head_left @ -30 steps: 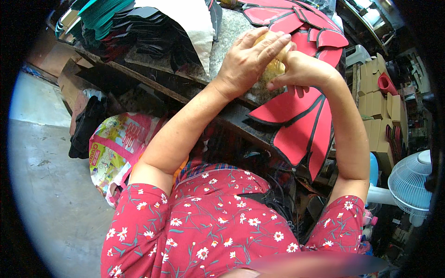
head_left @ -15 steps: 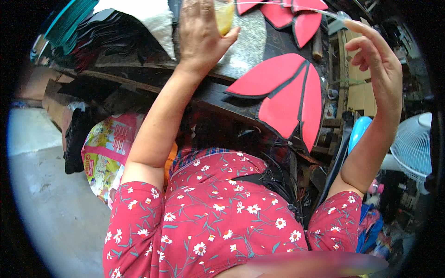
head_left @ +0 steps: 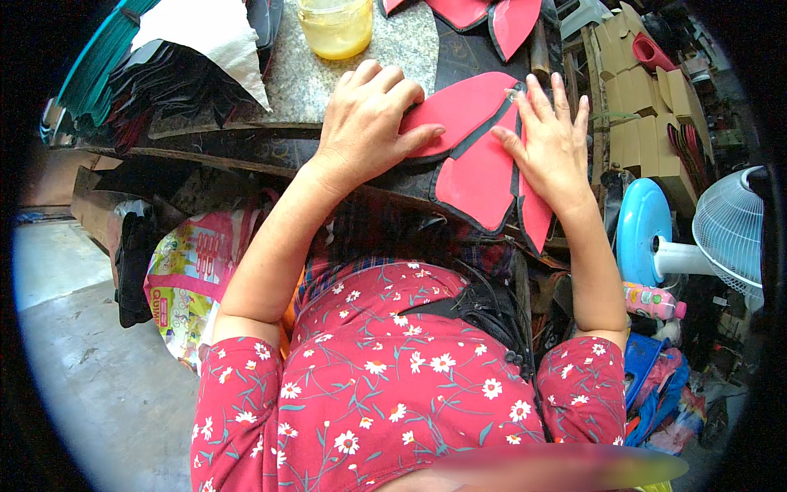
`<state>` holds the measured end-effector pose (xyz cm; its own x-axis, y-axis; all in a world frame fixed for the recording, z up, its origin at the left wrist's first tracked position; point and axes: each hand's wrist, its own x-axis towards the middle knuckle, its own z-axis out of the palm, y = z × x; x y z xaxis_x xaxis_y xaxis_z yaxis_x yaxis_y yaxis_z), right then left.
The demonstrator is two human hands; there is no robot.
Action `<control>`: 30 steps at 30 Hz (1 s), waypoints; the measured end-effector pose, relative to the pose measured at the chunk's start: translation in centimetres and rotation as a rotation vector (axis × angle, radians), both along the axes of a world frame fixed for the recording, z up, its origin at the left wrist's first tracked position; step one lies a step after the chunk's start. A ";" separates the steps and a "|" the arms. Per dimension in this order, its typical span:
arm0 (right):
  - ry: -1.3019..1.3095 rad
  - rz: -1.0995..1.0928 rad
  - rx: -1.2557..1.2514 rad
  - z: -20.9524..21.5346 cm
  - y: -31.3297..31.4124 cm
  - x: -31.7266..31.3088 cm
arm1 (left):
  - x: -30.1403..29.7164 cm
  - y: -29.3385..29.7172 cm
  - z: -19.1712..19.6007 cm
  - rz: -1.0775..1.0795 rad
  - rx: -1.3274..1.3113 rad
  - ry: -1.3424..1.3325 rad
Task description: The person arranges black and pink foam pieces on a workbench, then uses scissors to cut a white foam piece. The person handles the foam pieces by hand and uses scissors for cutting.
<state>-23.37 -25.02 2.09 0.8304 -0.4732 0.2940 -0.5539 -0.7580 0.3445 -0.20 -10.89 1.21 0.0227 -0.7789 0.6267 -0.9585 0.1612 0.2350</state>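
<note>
Several flat red petal-shaped pieces with black edges lie fanned out and overlapping at the table's near edge. My left hand [head_left: 366, 127] grips the left red piece [head_left: 471, 107], its thumb on top and its other fingers curled by the far side. My right hand [head_left: 553, 135] lies with fingers spread over the upper right end of the fan, partly hiding the pieces there. A small shiny spot shows by its thumb and forefinger; I cannot make out what it is. The middle red piece [head_left: 475, 193] points toward me. Beyond my left hand stands a clear jar [head_left: 336, 33] of yellowish stuff.
The jar stands on a speckled stone slab [head_left: 410, 49]. More red pieces [head_left: 515, 25] lie at the back. Stacked dark and teal sheets [head_left: 184, 78] with a white sheet [head_left: 201, 37] are at left. A fan [head_left: 730, 230] and cardboard boxes [head_left: 635, 107] are on the right.
My left hand has left the jar and come down to the left red piece. My right hand, raised at the right with a thin clear strand, has moved in onto the pieces.
</note>
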 end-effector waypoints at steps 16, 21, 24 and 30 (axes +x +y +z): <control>-0.088 0.227 0.652 -0.9 -0.2 -1.3 | 0.2 -0.5 -0.7 0.000 -0.004 -0.010; -0.010 0.313 0.724 0.0 3.7 -0.8 | 0.2 -0.5 -0.7 0.000 0.009 -0.005; -0.084 0.360 0.867 0.4 4.1 -0.6 | 0.2 -0.4 -0.5 0.003 0.023 0.008; -0.606 0.257 1.034 1.8 -1.5 -2.6 | 0.1 -0.3 -0.3 0.002 0.050 0.036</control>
